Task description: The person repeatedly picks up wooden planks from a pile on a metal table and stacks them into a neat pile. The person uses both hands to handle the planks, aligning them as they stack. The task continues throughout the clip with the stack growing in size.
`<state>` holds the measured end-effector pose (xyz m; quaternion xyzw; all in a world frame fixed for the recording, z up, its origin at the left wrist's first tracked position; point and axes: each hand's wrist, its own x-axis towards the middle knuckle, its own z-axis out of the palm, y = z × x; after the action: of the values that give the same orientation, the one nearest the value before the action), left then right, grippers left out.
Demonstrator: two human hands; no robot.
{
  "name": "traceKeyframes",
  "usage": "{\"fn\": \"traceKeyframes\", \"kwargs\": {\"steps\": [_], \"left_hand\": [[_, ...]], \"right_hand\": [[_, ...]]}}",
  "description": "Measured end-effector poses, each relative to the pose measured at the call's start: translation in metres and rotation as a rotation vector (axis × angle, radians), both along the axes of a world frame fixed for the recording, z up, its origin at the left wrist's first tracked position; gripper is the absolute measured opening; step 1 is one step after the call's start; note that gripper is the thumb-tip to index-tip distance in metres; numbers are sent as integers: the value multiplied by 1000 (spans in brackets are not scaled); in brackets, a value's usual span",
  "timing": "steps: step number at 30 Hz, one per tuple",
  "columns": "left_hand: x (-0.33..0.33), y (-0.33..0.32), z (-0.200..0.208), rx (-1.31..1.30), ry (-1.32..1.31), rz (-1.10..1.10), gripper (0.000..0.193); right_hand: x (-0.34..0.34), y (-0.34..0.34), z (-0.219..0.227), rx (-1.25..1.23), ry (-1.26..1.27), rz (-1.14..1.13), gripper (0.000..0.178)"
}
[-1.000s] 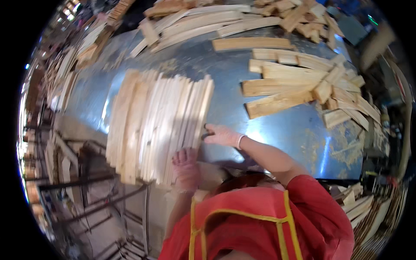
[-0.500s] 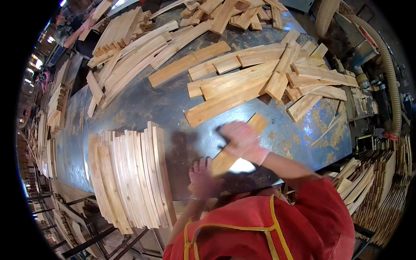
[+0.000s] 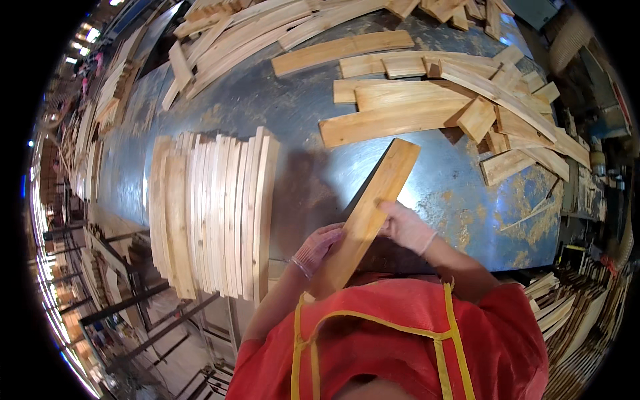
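The honey-coloured board [image 3: 369, 217] is held up over the table's near edge, its far end slanting away to the right above the metal top and its near end close to the red apron [image 3: 380, 303]. The left hand [image 3: 319, 248] is closed around the board's left edge, toward the near end; how its fingers sit underneath cannot be told. The right hand [image 3: 408, 228] is clamped on the right edge, thumb on the upper face, the other fingers mostly hidden below.

Staggered holds like these should steady a long piece well. Pressure is best kept even on both edges so the board does not twist, and the fingers kept clear of its corners. Its near end seems better held a little off the apron, where cloth could catch.

To the left, a row of strips [image 3: 227, 213] is packed side by side, its near ends jutting past the table's near edge; a knock there could splay them. Loose boards [image 3: 400, 123] lie toward the right edge of the table [image 3: 250, 110], beyond the raised far end, so tilting calls for care. More planks [image 3: 267, 33] crowd the far edge.
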<state>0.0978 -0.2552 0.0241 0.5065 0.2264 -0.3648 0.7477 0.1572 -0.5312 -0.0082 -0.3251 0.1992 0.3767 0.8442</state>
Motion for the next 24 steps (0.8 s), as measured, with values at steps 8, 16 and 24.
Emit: {"fn": "traceKeyframes", "kwargs": {"steps": [8, 16, 24], "left_hand": [[-78, 62, 49, 1351, -697, -67, 62], [-149, 135, 50, 1598, -546, -131, 71], [-137, 146, 29, 1692, -858, -377, 64]], "right_hand": [[-25, 126, 4, -457, -214, 353, 49], [-20, 269, 39, -290, -374, 583, 56], [-25, 248, 22, -296, -468, 632, 54]]}}
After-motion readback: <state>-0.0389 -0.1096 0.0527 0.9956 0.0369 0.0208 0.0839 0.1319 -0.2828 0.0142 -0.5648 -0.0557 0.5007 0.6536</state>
